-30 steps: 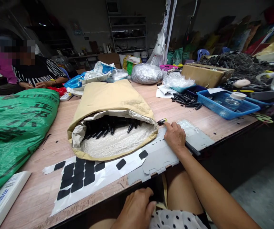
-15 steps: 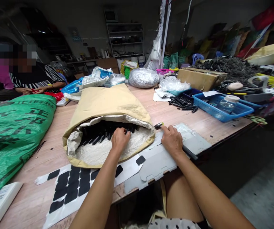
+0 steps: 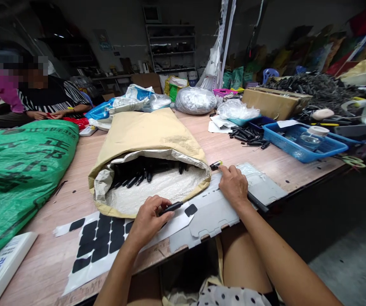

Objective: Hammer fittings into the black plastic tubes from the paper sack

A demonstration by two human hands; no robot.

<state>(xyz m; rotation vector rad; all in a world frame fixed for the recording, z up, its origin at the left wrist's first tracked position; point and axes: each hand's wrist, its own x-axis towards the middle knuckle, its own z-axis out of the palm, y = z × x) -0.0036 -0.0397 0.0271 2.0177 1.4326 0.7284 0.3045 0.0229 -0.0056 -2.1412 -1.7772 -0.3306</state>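
The left hand (image 3: pixel 149 219) is just in front of the open sack mouth, its forearm rising from the lower edge of the view and the wrist bent so the palm turns inward. Its thumb and fingers pinch a slim, glossy black tapered piece (image 3: pixel 173 207), held nearly level, with its narrower end pointing right and slightly up, above a white backing sheet (image 3: pixel 167 231) of rounded black squares.

The right hand (image 3: pixel 234 185) lies palm down on a flat grey board (image 3: pixel 213 219), its forearm slanting in from the lower right. Its fingers are bent and close together, the index finger reaching to a short black cylinder with a yellow-green end (image 3: pixel 215 165); whether they grip it cannot be told.

The tan sack (image 3: pixel 151 131) lies flat on the wood-grain surface (image 3: pixel 198 127), its outside smooth and creased, its rolled rim showing a crinkled, whitish woven lining. More black tapered pieces (image 3: pixel 138 176) lie loose inside, smooth and shiny. A dark rod (image 3: pixel 257 202) sits beside the right wrist. To the left is a wrinkled green woven bag (image 3: pixel 26 170) with black lettering; to the right, a blue plastic basket (image 3: pixel 307 155) with lattice sides holds a clear jar (image 3: pixel 312 138).
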